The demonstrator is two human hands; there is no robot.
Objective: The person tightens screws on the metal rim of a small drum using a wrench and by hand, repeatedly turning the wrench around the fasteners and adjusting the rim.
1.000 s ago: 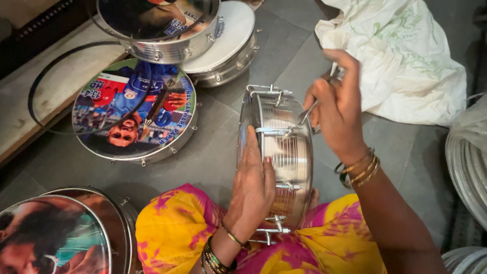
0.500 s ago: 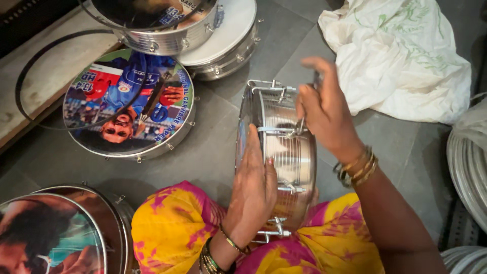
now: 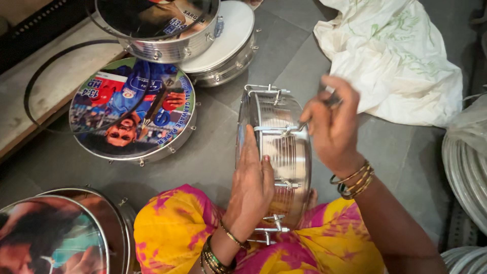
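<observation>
A shiny metal drum shell (image 3: 284, 152) stands on its edge on my lap, its tension hooks and lugs facing up. My left hand (image 3: 251, 187) lies flat against the drum's left face and steadies it. My right hand (image 3: 332, 127) is closed on a thin metal tool (image 3: 317, 112) whose tip meets a lug on the drum's upper rim. Bangles circle both wrists.
Finished drums with printed picture heads lie on the grey floor at the left (image 3: 134, 109), top (image 3: 157, 25) and bottom left (image 3: 56, 233). A white-headed drum (image 3: 223, 35) sits behind. A loose black hoop (image 3: 35, 81), a crumpled white cloth (image 3: 390, 56) and coiled rings (image 3: 464, 167) are nearby.
My right hand with the tool has turned and shifted slightly at the drum's top lug. My left hand stays pressed on the drum. The view drifted a little.
</observation>
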